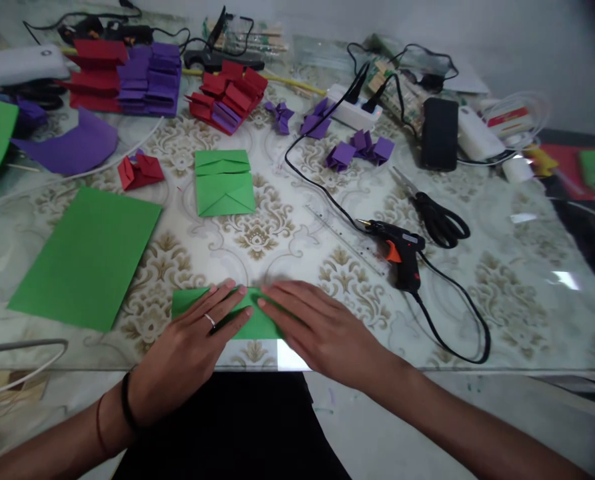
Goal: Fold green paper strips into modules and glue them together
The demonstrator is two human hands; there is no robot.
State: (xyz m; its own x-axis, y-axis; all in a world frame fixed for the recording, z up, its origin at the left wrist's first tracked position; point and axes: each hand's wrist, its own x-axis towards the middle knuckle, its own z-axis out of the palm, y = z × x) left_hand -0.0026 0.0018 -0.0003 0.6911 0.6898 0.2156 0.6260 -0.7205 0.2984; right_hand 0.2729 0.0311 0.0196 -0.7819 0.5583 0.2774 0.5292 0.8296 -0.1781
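A small green folded paper (257,325) lies at the near edge of the patterned table (507,287). My left hand (190,350), with a ring on one finger, lies flat on its left part, fingers stretched out. My right hand (322,330) presses flat on its right part, fingertips meeting the left hand's near the middle. Most of the paper is hidden under both hands.
A green sheet (88,257) lies to the left and a folded green piece (224,182) further back. A black glue gun (400,245) with its cord, scissors (435,215) and a clear ruler (345,239) lie to the right. Red and purple folded stacks (127,77), a power strip (352,110) and a phone (439,133) line the far side.
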